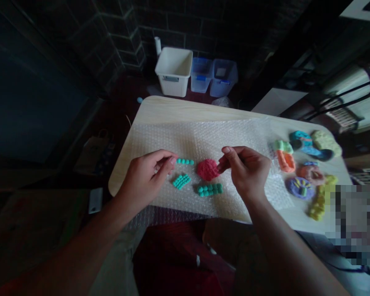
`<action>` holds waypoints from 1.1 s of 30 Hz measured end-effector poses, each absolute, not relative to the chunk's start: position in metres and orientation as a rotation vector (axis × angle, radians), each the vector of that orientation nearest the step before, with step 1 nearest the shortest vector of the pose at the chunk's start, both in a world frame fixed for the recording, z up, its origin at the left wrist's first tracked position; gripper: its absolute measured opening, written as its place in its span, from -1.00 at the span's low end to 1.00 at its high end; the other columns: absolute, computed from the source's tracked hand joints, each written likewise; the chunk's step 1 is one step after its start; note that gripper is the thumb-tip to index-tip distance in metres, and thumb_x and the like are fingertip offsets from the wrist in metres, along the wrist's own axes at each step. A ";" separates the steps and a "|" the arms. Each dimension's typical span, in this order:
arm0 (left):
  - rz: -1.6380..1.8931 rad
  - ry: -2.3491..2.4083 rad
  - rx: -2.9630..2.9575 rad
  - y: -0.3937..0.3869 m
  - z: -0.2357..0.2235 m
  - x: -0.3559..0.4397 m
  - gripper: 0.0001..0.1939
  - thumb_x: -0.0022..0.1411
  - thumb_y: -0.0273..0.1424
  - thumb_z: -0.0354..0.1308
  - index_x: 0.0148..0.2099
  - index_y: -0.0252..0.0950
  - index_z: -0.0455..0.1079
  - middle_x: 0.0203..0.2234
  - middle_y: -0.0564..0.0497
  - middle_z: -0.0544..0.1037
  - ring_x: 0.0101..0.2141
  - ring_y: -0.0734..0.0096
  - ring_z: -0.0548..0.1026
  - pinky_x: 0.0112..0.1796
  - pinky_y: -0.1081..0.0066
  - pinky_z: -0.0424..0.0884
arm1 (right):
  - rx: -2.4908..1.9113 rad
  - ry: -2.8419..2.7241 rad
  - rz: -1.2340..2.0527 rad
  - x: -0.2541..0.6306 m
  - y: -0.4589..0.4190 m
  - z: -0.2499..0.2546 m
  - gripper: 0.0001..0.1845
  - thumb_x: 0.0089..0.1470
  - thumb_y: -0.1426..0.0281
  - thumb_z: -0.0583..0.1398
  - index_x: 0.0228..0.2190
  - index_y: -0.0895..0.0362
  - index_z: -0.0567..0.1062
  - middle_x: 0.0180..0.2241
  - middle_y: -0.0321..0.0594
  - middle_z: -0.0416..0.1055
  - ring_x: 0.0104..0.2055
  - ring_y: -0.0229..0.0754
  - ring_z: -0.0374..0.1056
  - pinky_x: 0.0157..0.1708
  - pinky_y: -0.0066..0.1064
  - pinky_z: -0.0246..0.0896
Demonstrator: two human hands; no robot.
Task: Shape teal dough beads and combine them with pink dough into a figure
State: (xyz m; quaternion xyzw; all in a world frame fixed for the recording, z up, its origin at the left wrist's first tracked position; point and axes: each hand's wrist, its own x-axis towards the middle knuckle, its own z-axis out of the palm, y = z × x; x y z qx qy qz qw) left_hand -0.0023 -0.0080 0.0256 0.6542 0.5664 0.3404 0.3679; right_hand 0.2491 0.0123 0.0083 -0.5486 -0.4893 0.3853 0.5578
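My left hand point(149, 172) is closed in a pinch at the left end of a short row of teal modelling-clay balls point(185, 162). Whether the fingertips grip that row or only sit beside it, I cannot tell. My right hand point(248, 170) is raised right of a rough, round red clay piece point(207, 169), thumb and forefinger pressed together; anything between them is too small to make out. Nearer me lie a curved teal patch of small balls point(181, 181) and a teal block of larger balls point(210, 189). Bubble wrap point(163, 135) lies under these pieces.
On the table's point(172, 107) right side sit several coloured clay pieces, including an orange and green one point(285, 159), a purple disc point(299, 188) and a yellow strip point(320, 201). Behind the table stand a white bin point(174, 78) and two clear blue-tinted boxes point(223, 82).
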 end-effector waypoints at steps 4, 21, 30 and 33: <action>0.869 1.466 1.694 -0.007 0.022 -0.006 -0.73 0.50 -0.19 0.18 -0.03 -0.24 0.62 -0.31 -0.02 0.73 -0.34 0.30 0.69 -0.33 0.40 0.53 | -1.278 -1.193 0.916 0.252 0.012 0.006 -0.71 0.16 0.17 0.47 -0.36 0.16 0.67 -0.57 -0.25 0.59 -0.63 -0.26 0.48 -0.63 -0.45 0.42; 0.734 1.574 1.842 -0.002 0.022 -0.007 -0.83 0.40 -0.34 0.24 -0.06 -0.25 0.62 -0.21 -0.05 0.75 -0.27 0.26 0.67 -0.28 0.37 0.51 | -1.244 -1.241 1.090 0.253 0.007 0.002 -0.75 0.16 0.21 0.47 -0.30 0.14 0.70 -0.40 -0.13 0.71 -0.44 -0.13 0.64 -0.41 -0.29 0.65; 0.539 1.649 2.068 -0.005 0.012 -0.021 -0.87 0.36 -0.42 0.25 -0.13 -0.27 0.64 -0.20 -0.09 0.66 -0.20 0.19 0.61 -0.18 0.28 0.48 | -1.200 -1.259 1.122 0.253 0.006 0.000 -0.80 0.20 0.25 0.45 -0.24 0.12 0.72 -0.25 -0.09 0.74 -0.24 -0.08 0.69 -0.17 -0.22 0.68; 0.468 1.643 2.069 -0.010 0.007 -0.024 -0.85 0.37 -0.45 0.22 -0.09 -0.27 0.62 -0.19 -0.10 0.67 -0.21 0.19 0.62 -0.17 0.28 0.49 | -1.188 -1.248 1.167 0.253 0.006 -0.001 -0.72 0.27 0.18 0.39 -0.17 0.14 0.70 -0.20 -0.05 0.75 -0.18 -0.04 0.71 -0.10 -0.18 0.70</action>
